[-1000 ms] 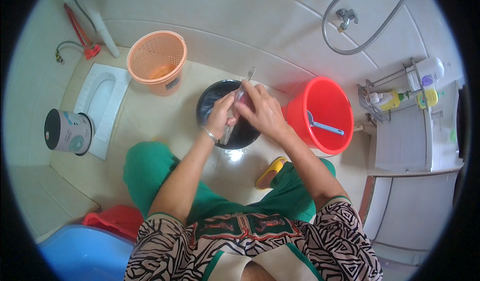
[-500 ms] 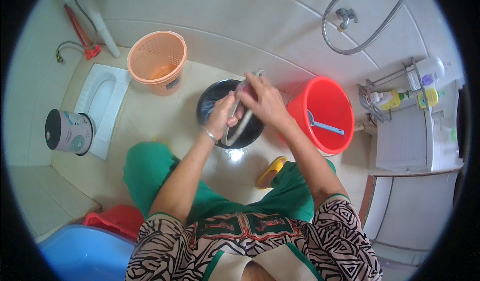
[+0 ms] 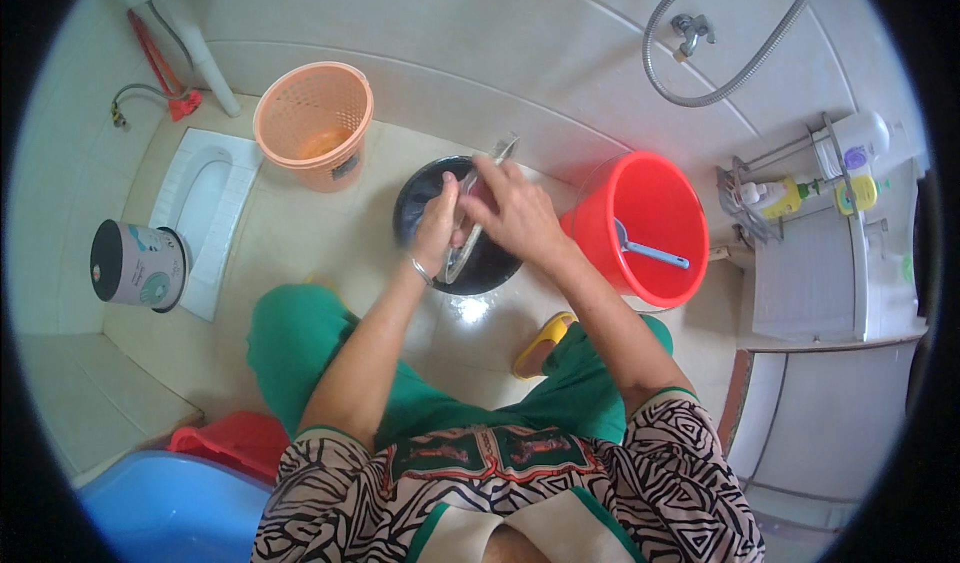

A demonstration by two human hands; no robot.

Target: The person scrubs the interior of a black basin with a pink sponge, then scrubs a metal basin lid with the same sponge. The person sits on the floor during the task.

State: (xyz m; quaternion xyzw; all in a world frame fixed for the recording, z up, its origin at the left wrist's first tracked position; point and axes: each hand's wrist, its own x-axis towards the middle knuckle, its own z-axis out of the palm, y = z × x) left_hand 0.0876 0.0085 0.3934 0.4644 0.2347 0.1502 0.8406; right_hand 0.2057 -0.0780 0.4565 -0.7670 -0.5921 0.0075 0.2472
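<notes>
Over the black basin (image 3: 415, 178) on the floor, a thin, see-through piece with a pale rim (image 3: 462, 260) stands tilted between my hands. It looks like a clear lid, but its exact kind is hard to make out. My left hand (image 3: 437, 228), a bracelet at its wrist, grips the piece from the left with the thumb up. My right hand (image 3: 515, 213) lies against it from the right, fingers bent over its face and slightly blurred. Whether anything is under the right fingers is hidden. Dark contents in the basin are partly covered by my hands.
To the right stands a red bucket (image 3: 688, 193) with a blue-handled dipper (image 3: 655, 255). An orange perforated basket (image 3: 345, 143) is at the back left, beside a squat toilet (image 3: 235, 163) and a bin (image 3: 140, 268). A blue tub (image 3: 170, 503) sits near left. A hose (image 3: 650, 48) hangs on the wall.
The piece has turned between my hands, and its far end now shows beyond my right fingers. My right hand has shifted slightly left and down across it.
</notes>
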